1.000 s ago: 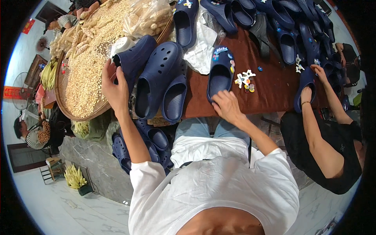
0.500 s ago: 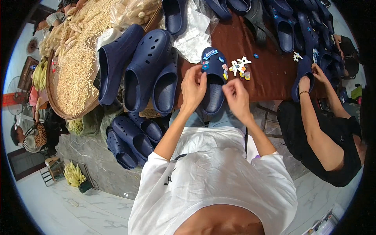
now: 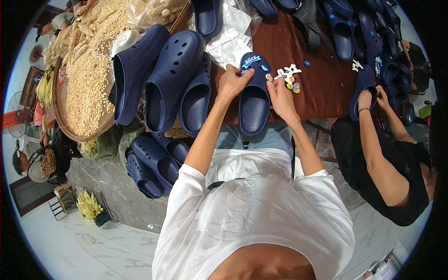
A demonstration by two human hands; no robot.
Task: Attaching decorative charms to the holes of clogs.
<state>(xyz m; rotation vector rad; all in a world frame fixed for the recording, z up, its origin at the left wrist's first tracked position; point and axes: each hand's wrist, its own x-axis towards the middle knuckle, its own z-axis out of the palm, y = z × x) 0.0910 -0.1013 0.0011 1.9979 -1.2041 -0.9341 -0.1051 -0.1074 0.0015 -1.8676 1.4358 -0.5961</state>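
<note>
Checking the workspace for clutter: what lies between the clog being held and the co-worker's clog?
In the head view, a cluster of small charms on the brown tabletop.

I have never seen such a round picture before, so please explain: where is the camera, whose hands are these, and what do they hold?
The camera sits on a person's head and looks down, so the picture bends at its rim. The white shirt at the bottom is that person's own. Their left hand steadies a dark blue clog on the brown table; their right hand touches its edge, beside small colourful charms. More blue clogs lie to the left, next to a round tray of grain. A co-worker in black handles another clog on the right.
</note>
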